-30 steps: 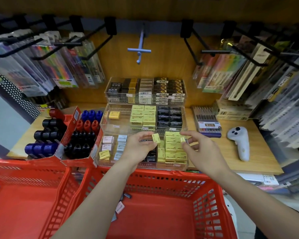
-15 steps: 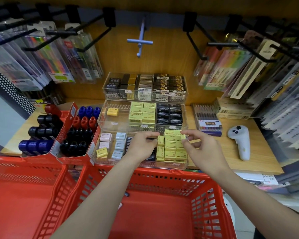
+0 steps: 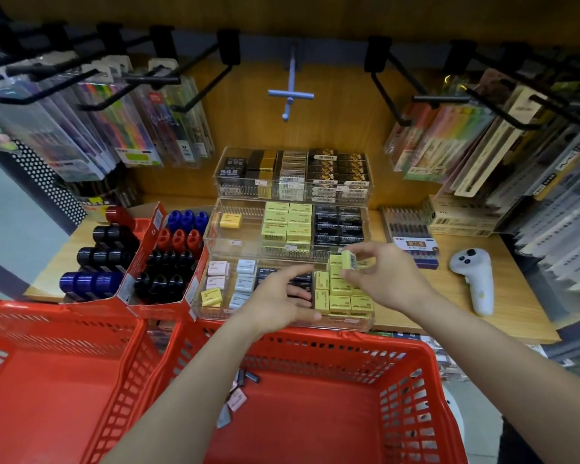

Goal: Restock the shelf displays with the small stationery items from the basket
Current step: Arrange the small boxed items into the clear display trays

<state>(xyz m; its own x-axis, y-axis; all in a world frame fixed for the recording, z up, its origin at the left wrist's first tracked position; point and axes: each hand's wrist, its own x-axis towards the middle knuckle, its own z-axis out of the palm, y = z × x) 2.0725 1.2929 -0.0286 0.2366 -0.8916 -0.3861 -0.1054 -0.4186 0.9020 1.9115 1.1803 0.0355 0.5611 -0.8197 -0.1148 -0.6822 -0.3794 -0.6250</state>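
Right hand [image 3: 387, 283] pinches one yellow eraser [image 3: 348, 260] between thumb and fingertips, just above the yellow stack in the front clear tray [image 3: 349, 324]. Left hand [image 3: 278, 301] is spread over the tray's dark boxes, fingers straight, holding nothing. Red basket [image 3: 315, 343] sits below the shelf edge, a few small packets [image 3: 236, 401] inside.

Head camera, angled down, close over shelf [image 3: 503, 296].

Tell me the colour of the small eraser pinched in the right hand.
Pale yellow eraser, pinched by the right hand; head view.
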